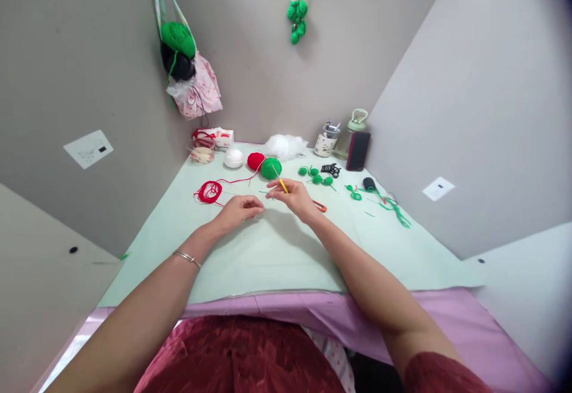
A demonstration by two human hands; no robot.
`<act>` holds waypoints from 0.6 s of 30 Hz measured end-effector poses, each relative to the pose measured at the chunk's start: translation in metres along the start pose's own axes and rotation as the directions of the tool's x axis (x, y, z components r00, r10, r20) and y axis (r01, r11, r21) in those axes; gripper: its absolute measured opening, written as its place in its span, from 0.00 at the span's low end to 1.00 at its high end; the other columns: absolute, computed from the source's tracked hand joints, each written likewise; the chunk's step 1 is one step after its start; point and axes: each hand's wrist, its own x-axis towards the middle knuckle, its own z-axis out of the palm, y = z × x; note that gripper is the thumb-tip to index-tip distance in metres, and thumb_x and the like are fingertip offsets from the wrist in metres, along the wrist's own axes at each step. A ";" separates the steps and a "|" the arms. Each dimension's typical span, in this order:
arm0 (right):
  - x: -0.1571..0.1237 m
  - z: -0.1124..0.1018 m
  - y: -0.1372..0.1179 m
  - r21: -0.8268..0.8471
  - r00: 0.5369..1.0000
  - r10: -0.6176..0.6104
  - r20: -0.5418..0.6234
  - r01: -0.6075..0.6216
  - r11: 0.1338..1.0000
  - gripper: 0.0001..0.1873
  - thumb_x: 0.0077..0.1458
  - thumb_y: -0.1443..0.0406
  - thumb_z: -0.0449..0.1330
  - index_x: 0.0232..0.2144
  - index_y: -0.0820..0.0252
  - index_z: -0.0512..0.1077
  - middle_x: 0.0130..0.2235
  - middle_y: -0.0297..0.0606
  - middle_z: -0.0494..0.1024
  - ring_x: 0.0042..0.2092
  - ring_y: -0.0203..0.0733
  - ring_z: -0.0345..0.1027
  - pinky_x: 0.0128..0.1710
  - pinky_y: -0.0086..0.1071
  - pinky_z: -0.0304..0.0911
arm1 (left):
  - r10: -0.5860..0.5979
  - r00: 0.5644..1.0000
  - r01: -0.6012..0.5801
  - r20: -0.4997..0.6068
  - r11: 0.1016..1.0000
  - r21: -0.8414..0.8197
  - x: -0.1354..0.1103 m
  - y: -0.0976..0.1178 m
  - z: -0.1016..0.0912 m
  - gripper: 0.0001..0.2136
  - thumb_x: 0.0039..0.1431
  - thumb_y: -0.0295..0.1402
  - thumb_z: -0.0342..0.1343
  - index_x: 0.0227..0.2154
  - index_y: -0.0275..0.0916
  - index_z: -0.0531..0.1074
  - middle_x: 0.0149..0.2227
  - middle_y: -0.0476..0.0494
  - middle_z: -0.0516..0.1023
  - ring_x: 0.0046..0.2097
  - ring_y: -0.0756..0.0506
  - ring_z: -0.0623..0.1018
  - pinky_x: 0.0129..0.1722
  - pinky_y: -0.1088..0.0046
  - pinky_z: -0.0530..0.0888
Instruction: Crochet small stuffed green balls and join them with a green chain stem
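Observation:
My right hand [295, 197] is closed in a pinch on a yellow-handled crochet hook [280, 182] that points up and away toward the green yarn ball [270, 168]. My left hand [239, 209] rests on the pale green table cover [277, 250] with fingers curled together; whether it holds a strand is too small to see. A loose coil of red yarn [209, 191] lies left of it, its strand running to the red yarn ball [255, 160]. Orange-handled scissors [319, 205] peek out behind my right wrist.
At the back stand a white ball [233, 158], white stuffing [286, 144], a pen cup [326, 141], a bottle [351, 131] and a dark phone [358, 150]. Small green crochet pieces [317, 176] and green scraps [393, 207] lie right. Yarn bags [181, 59] hang on the wall.

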 end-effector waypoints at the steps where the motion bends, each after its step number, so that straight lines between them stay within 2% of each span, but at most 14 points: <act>1: 0.002 -0.006 0.001 -0.062 0.998 -0.013 -0.061 0.009 0.998 0.16 0.52 0.59 0.64 0.42 0.56 0.79 0.36 0.38 0.85 0.32 0.39 0.69 0.33 0.31 0.60 | 0.016 1.000 -0.016 -0.026 1.000 0.015 0.000 -0.001 -0.001 0.06 0.48 0.36 0.69 0.26 0.40 0.81 0.23 0.48 0.76 0.27 0.46 0.72 0.30 0.71 0.67; 4: 0.005 -0.043 0.006 -0.259 0.955 -0.046 -0.293 -0.033 0.965 0.11 0.54 0.63 0.61 0.41 0.55 0.79 0.44 0.42 0.84 0.45 0.48 0.73 0.43 0.35 0.62 | 0.064 0.989 -0.058 -0.132 0.997 0.048 0.002 -0.006 -0.010 0.04 0.48 0.34 0.68 0.25 0.42 0.81 0.26 0.47 0.77 0.30 0.45 0.72 0.32 0.70 0.69; 7: -0.002 -0.097 0.013 -0.374 0.863 -0.060 -0.502 -0.154 0.915 0.11 0.58 0.62 0.58 0.41 0.57 0.77 0.47 0.48 0.81 0.52 0.54 0.70 0.49 0.41 0.59 | 0.107 0.970 -0.100 -0.220 0.994 0.042 0.005 -0.009 -0.015 0.05 0.45 0.33 0.70 0.28 0.43 0.82 0.32 0.46 0.78 0.34 0.44 0.74 0.39 0.68 0.72; 10: -0.018 -0.148 0.022 -0.387 0.755 -0.058 -0.653 -0.266 0.883 0.10 0.58 0.64 0.58 0.41 0.55 0.76 0.49 0.49 0.79 0.55 0.60 0.68 0.51 0.47 0.57 | 0.125 0.945 -0.136 -0.304 0.991 -0.013 0.007 -0.007 -0.014 0.16 0.44 0.30 0.68 0.40 0.43 0.81 0.39 0.45 0.78 0.42 0.42 0.77 0.50 0.62 0.74; 13: -0.029 -0.181 0.031 -0.342 0.690 -0.047 -0.722 -0.297 0.891 0.09 0.57 0.60 0.59 0.41 0.50 0.75 0.46 0.44 0.79 0.54 0.63 0.68 0.47 0.49 0.57 | 0.110 0.930 -0.158 -0.351 0.981 -0.112 0.008 -0.002 -0.012 0.20 0.48 0.30 0.65 0.48 0.40 0.77 0.44 0.43 0.80 0.46 0.41 0.79 0.56 0.56 0.73; 15: -0.029 -0.186 0.035 -0.301 0.689 -0.041 -0.723 -0.261 0.917 0.11 0.59 0.55 0.57 0.40 0.48 0.74 0.39 0.42 0.79 0.48 0.60 0.70 0.42 0.45 0.58 | 0.085 0.932 -0.161 -0.351 0.968 -0.192 0.007 0.002 -0.012 0.20 0.52 0.33 0.63 0.49 0.39 0.74 0.44 0.41 0.81 0.46 0.42 0.81 0.57 0.55 0.74; 18: -0.018 -0.168 0.032 -0.222 0.761 -0.026 -0.649 -0.157 0.962 0.17 0.61 0.48 0.53 0.40 0.49 0.74 0.30 0.39 0.77 0.32 0.47 0.65 0.31 0.38 0.54 | 0.039 0.947 -0.138 -0.320 0.946 -0.293 0.005 0.007 -0.008 0.20 0.54 0.36 0.64 0.49 0.37 0.73 0.42 0.40 0.83 0.45 0.42 0.83 0.55 0.55 0.77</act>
